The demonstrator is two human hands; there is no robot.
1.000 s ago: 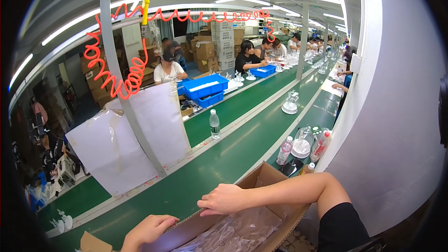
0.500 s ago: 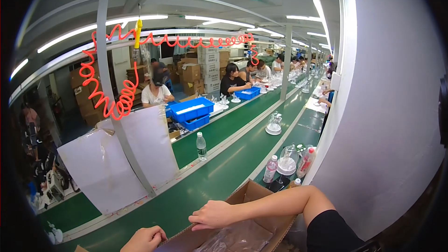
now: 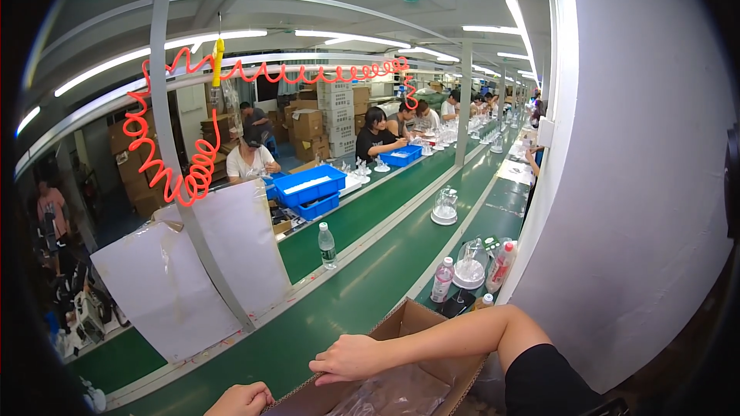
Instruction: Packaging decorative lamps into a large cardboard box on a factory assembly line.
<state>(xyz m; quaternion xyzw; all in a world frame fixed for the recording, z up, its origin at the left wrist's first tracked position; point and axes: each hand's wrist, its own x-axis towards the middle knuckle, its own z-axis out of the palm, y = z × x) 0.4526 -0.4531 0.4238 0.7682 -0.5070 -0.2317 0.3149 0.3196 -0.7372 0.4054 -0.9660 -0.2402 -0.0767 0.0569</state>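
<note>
Carton [image 3: 407, 322] stands open beside the green conveyor [image 3: 339, 300], clear plastic [image 3: 405, 389] inside. Right hand [image 3: 344, 358] grips its rim, likely steadying it; left hand [image 3: 242, 400] curls beside that rim, grasp unclear.

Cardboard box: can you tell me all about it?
The cardboard box is brown and open-topped, with corrugated edges. Crumpled clear plastic lies inside. It sits slantwise at the picture's bottom, its near end cut off. The right hand grips its left rim, the forearm crossing above; whether the left hand touches it is unclear.
</note>
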